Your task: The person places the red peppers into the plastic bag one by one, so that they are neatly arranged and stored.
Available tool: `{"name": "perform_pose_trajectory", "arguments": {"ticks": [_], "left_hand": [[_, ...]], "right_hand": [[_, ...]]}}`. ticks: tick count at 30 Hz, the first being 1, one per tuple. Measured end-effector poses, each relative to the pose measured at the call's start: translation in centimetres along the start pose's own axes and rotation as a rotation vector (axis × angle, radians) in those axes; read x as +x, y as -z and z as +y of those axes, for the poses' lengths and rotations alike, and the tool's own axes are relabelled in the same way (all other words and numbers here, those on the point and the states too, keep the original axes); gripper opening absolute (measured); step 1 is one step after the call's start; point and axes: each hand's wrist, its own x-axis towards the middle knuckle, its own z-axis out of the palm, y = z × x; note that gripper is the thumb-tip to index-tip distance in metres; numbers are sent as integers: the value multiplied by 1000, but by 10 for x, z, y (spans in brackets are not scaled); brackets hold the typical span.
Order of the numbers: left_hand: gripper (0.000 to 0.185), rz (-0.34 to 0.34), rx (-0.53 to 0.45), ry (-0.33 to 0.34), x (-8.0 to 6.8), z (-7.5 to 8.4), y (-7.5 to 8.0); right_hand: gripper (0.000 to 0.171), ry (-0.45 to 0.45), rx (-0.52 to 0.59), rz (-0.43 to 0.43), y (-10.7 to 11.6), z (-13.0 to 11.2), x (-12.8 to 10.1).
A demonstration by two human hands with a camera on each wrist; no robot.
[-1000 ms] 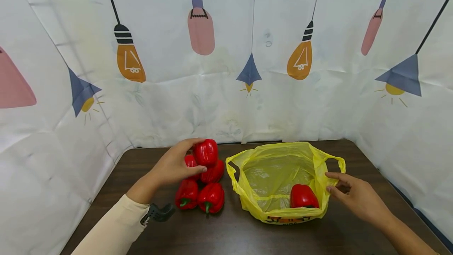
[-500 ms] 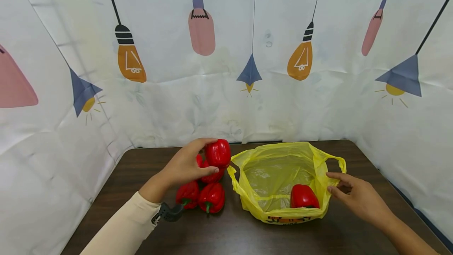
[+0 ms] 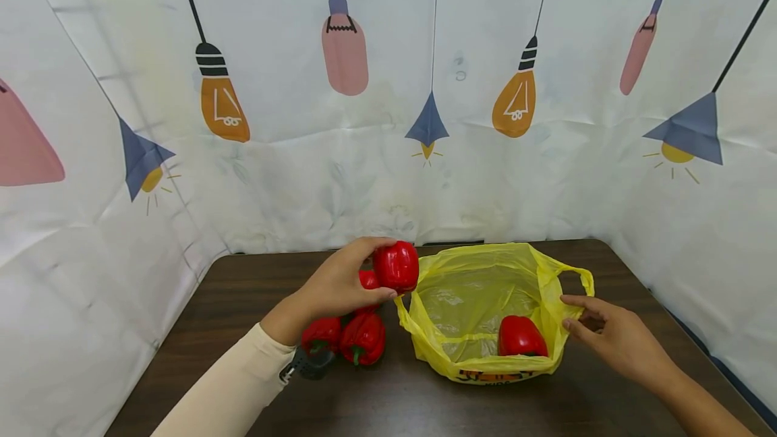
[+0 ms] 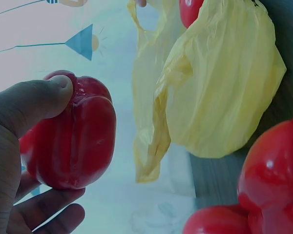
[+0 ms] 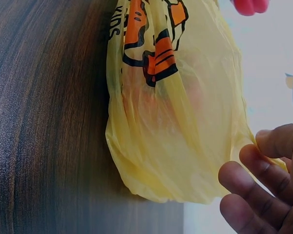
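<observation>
My left hand (image 3: 340,282) grips a glossy red bell pepper (image 3: 396,266) between thumb and fingers, up in the air just left of the yellow plastic bag (image 3: 425,349). In the left wrist view the thumb presses on the top of this bell pepper (image 4: 90,141), and the bag (image 4: 219,87) stands beyond it. The bag's mouth is wide, and another red bell pepper (image 3: 522,337) lies inside at its right. My right hand (image 3: 619,339) pinches the bag's right edge near the handle. In the right wrist view, thumb and forefinger meet on the thin plastic (image 5: 210,146).
Several red bell peppers sit in a cluster left of the bag, among them a front one (image 3: 363,339) with a green stem; the left hand partly hides the back ones. The dark wooden table (image 3: 376,410) ends at a printed curtain (image 3: 376,181) behind.
My left hand has carried its bell pepper rightward, from above the cluster to beside the bag's left handle. The right hand and the bag have stayed in place.
</observation>
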Motion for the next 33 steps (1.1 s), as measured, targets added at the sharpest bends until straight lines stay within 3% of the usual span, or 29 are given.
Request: {"name": "perform_pose_trajectory", "arguments": {"ticks": [11, 19, 26, 33], "left_hand": [[77, -47, 13, -6, 11, 8, -11], [75, -73, -69, -33, 23, 14, -23], [75, -96, -85, -24, 31, 15, -32], [76, -109, -34, -9, 37, 17, -40]], "right_hand": [[50, 15, 23, -5, -2, -1, 1], [49, 23, 6, 1, -3, 0, 2], [48, 28, 2, 5, -3, 0, 2], [49, 23, 12, 1, -3, 0, 2]]}}
